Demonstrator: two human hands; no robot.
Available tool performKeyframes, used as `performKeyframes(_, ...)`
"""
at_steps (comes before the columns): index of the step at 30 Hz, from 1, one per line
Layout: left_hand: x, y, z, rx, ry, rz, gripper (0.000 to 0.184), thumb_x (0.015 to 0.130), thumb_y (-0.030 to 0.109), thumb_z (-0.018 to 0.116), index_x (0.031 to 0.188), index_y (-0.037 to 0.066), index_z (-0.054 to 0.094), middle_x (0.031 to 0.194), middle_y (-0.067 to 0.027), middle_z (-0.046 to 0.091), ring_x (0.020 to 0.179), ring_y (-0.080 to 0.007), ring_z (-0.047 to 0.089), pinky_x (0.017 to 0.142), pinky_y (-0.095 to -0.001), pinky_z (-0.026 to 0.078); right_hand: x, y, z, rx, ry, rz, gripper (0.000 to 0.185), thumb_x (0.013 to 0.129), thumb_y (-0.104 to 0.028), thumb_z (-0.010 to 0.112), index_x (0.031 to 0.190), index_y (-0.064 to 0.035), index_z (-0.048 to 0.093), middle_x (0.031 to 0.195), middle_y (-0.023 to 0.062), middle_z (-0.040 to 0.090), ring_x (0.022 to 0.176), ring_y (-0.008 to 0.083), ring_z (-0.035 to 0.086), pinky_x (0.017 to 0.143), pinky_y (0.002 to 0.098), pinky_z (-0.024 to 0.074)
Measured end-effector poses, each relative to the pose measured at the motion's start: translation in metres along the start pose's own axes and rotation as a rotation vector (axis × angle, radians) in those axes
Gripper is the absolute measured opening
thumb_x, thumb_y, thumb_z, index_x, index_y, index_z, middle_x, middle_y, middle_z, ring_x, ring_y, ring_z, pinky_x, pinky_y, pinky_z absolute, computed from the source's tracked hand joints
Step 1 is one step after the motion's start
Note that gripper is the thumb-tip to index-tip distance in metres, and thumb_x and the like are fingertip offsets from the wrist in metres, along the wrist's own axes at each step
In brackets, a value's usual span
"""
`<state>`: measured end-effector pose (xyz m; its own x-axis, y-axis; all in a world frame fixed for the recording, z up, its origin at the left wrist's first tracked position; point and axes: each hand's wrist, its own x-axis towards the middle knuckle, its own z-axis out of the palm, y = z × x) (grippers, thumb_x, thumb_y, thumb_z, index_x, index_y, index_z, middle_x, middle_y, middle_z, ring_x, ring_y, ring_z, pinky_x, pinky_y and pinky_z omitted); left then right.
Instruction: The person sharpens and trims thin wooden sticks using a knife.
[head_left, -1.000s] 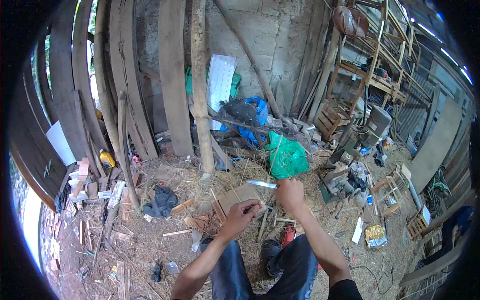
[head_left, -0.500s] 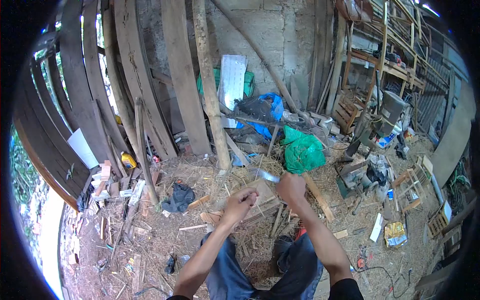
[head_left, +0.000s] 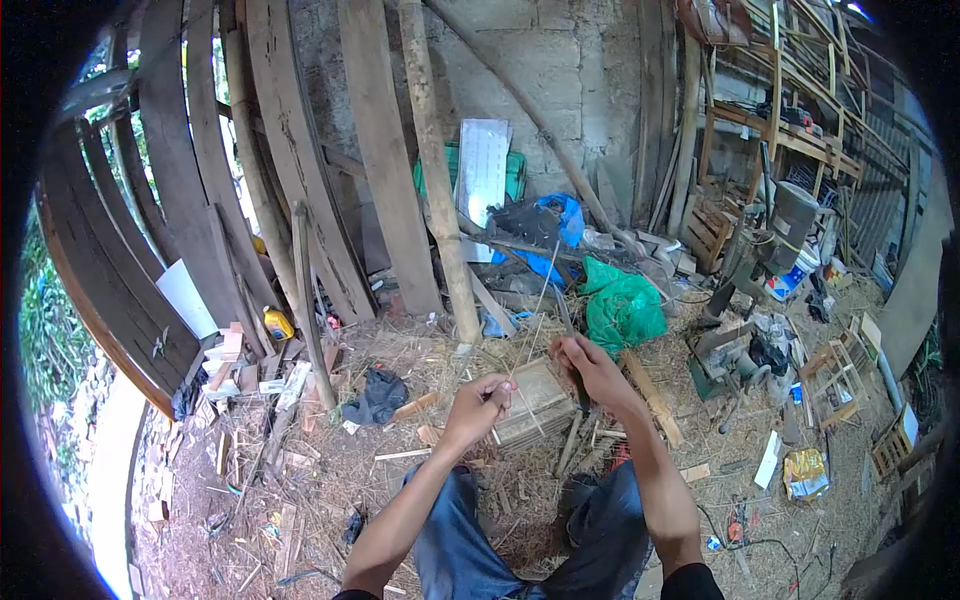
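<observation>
From the head camera, I look down on my 2 hands over the littered ground in front of my knees. My left hand (head_left: 476,410) is half curled, thumb and index fingertips pinched on a thin strip (head_left: 541,300). That strip slants up and away from my fingertips, in the gap between my hands, its far end standing near the green plastic bag (head_left: 622,308). My right hand (head_left: 594,370) is to the right of it, apart from the left, its fingers bent inward and closed; I cannot tell what they grip. A narrow dark length shows just above those fingers, too unclear to name.

Below and between my hands lies a wooden board (head_left: 537,392), with pale slivers across it. A loose plank (head_left: 652,400) lies to the right of my right hand. My jeans (head_left: 455,530) show at the bottom, 1 leg on each side. To the left are a crumpled black plastic bag (head_left: 376,396) and, farther off, a yellow bottle (head_left: 279,324). A wooden pole (head_left: 436,190) stands beyond the board.
</observation>
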<state>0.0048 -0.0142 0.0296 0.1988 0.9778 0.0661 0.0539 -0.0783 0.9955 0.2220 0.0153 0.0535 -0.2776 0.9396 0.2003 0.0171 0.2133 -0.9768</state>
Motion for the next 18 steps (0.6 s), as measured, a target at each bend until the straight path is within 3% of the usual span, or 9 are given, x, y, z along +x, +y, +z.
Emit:
performKeyframes(4,-0.002,0.011,-0.004,0.311,0.07,0.094,0.017,0.093,0.013,0.051,0.097,0.0,0.062,0.068,-0.0039,0.058,0.058,-0.0082,0.054,0.051,-0.0245,0.043,0.012,0.014,0.009,0.141,0.077,-0.094,0.03,0.099,-0.028,0.04,0.105,-0.0032,0.056,0.067,-0.0035,0.044,0.055,0.005,0.04,0.049,0.0211,0.0329)
performKeyframes(6,-0.002,0.015,-0.004,0.415,0.116,0.103,0.017,0.092,0.013,0.053,0.097,0.0,0.063,0.069,-0.0074,0.062,0.059,-0.0107,0.059,0.054,-0.0265,0.046,0.008,0.016,0.017,0.117,0.042,0.029,0.028,0.098,-0.024,0.044,0.108,-0.0009,0.057,0.064,-0.0023,0.049,0.048,0.0043,0.039,0.043,0.0215,0.0305)
performKeyframes(8,0.0,0.013,-0.003,0.58,0.223,0.314,0.017,0.089,0.015,0.055,0.098,0.004,0.065,0.066,-0.0097,0.063,0.056,-0.0189,0.06,0.056,-0.0325,0.047,0.006,0.016,0.023,0.092,-0.036,0.021,0.025,0.097,-0.021,0.046,0.107,-0.0009,0.058,0.065,-0.0011,0.052,0.046,0.0042,0.038,0.041,0.0218,0.0297)
performKeyframes(10,0.0,0.018,0.002,0.63,0.243,0.299,0.017,0.088,0.015,0.057,0.097,0.004,0.065,0.071,-0.0137,0.064,0.06,-0.0241,0.063,0.06,-0.0339,0.049,0.009,0.017,0.027,0.161,-0.075,0.052,0.02,0.095,-0.017,0.05,0.102,-0.0009,0.059,0.07,0.0017,0.059,0.045,0.0043,0.04,0.039,0.0215,0.0274)
performKeyframes(11,0.0,0.018,0.006,0.673,0.263,0.277,0.017,0.086,0.015,0.058,0.096,0.004,0.066,0.076,-0.0176,0.066,0.065,-0.0292,0.066,0.063,-0.0354,0.051,0.012,0.019,0.027,0.159,-0.07,0.054,0.02,0.095,-0.017,0.05,0.102,-0.0009,0.059,0.07,0.0017,0.059,0.045,0.0043,0.04,0.039,0.0215,0.0274)
performKeyframes(13,0.007,0.004,0.008,0.701,0.274,0.295,0.016,0.086,0.015,0.059,0.095,0.003,0.066,0.075,-0.0172,0.065,0.066,-0.0311,0.065,0.063,-0.0366,0.05,0.022,0.025,0.025,0.269,-0.16,0.128,0.019,0.094,-0.016,0.053,0.102,-0.0008,0.06,0.069,0.0013,0.059,0.045,0.0047,0.039,0.039,0.0211,0.027)
performKeyframes(18,0.018,-0.015,0.011,0.868,0.296,0.309,0.013,0.086,0.012,0.058,0.092,0.003,0.065,0.073,-0.0182,0.064,0.066,-0.0351,0.063,0.061,-0.0403,0.049,0.039,0.049,0.024,0.262,-0.141,0.214,0.019,0.092,-0.02,0.057,0.092,-0.0023,0.061,0.066,-0.0005,0.055,0.044,0.0046,0.035,0.04,0.0221,0.0267)
